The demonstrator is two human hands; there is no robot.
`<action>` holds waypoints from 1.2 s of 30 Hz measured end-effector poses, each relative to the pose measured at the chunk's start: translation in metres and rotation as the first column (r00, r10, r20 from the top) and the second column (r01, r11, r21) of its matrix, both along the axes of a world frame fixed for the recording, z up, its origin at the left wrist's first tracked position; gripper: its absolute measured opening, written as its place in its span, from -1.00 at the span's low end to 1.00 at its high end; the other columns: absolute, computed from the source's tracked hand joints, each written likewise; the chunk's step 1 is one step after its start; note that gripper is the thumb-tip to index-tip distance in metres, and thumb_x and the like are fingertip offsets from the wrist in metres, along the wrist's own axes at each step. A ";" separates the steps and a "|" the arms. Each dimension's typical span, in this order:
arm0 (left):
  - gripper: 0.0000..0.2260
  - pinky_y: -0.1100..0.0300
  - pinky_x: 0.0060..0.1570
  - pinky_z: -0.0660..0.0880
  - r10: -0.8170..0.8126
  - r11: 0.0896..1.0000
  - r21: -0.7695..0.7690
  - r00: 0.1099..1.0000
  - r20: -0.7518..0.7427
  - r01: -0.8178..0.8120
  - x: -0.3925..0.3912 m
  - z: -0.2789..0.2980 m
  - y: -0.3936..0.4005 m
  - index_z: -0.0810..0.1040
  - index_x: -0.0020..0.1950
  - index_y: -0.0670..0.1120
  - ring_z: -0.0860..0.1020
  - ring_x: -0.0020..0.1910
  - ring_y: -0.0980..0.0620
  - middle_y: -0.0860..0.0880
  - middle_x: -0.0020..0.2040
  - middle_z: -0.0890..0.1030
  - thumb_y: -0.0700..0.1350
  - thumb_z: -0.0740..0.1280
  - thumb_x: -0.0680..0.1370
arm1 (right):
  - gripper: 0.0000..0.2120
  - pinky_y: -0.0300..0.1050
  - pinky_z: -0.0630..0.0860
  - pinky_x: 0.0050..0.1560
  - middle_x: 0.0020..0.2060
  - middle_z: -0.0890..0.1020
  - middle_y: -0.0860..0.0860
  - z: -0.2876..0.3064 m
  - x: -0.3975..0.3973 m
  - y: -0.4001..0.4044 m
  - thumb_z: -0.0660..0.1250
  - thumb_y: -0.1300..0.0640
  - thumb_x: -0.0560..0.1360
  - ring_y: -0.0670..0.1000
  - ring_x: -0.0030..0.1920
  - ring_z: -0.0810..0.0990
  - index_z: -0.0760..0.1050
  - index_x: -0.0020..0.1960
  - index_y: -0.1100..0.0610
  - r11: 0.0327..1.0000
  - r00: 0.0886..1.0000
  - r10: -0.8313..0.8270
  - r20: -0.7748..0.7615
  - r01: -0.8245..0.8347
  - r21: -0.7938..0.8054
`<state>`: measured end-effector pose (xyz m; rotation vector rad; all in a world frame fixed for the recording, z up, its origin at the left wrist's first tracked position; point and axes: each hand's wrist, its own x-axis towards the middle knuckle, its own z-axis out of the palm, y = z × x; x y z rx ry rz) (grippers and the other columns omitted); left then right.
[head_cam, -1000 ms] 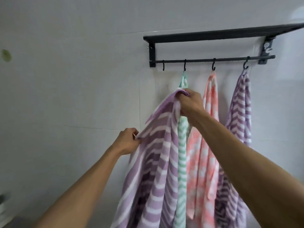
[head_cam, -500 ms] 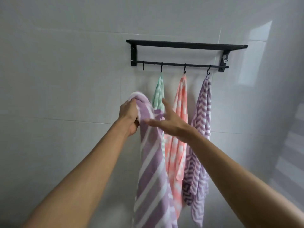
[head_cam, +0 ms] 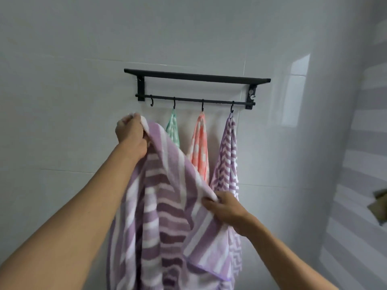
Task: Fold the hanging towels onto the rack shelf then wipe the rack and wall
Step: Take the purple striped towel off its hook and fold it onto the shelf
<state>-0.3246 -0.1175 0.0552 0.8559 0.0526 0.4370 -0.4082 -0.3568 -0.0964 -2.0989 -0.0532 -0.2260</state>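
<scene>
A purple-and-white striped towel (head_cam: 165,208) is off its hook and spread between my hands. My left hand (head_cam: 130,136) grips its top corner, raised just below the rack's left end. My right hand (head_cam: 225,209) pinches another edge lower and to the right. Above them the black rack (head_cam: 196,76) is fixed to the white tiled wall (head_cam: 62,101), with a flat shelf and a rail of hooks. A green towel (head_cam: 173,128), a pink towel (head_cam: 200,145) and a purple chevron towel (head_cam: 227,155) hang from three hooks. The leftmost hook (head_cam: 151,102) is bare.
A side wall with pale purple stripes (head_cam: 362,164) stands at the right. A blurred dark object (head_cam: 380,207) juts in at the right edge.
My right hand, open half a second ago, has dropped down and right and taken hold of the towel's edge. My left hand rose slightly, and the striped towel is now spread wider.
</scene>
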 end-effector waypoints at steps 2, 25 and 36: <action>-0.47 0.07 -0.17 0.62 -0.107 0.973 0.213 0.991 0.085 0.086 0.006 -0.012 -0.023 0.32 0.48 0.00 0.63 -0.01 -0.09 -0.20 0.24 0.57 -0.20 0.41 0.56 | -0.77 -0.02 0.62 -0.14 -0.26 0.70 0.07 0.020 -0.004 -0.021 0.41 0.08 0.58 0.02 -0.26 0.65 0.65 -0.10 0.24 0.948 0.997 -0.054 0.048 0.036 0.316; -0.76 0.09 -0.13 0.54 0.011 0.222 0.886 0.910 0.414 -0.406 -0.045 -0.080 -0.182 0.57 -0.09 0.26 0.63 -0.01 -0.22 -0.04 -0.05 0.69 -0.05 0.22 0.38 | -0.48 0.12 0.67 0.07 0.04 0.73 0.17 0.101 0.047 -0.102 0.51 0.01 0.38 0.18 0.03 0.73 0.59 0.25 0.26 0.805 0.982 0.189 -0.004 -0.152 0.574; -0.63 0.02 -0.12 0.46 0.551 0.106 0.968 0.824 0.133 -0.227 -0.060 -0.032 -0.193 0.59 -0.04 -0.19 0.55 -0.10 -0.28 -0.22 0.01 0.61 0.12 0.24 0.59 | -0.52 0.02 0.62 -0.02 -0.12 0.61 -0.04 0.058 0.006 -0.096 0.53 -0.15 0.40 0.00 -0.15 0.63 0.44 0.18 0.02 0.985 0.923 0.171 0.346 -0.163 -0.053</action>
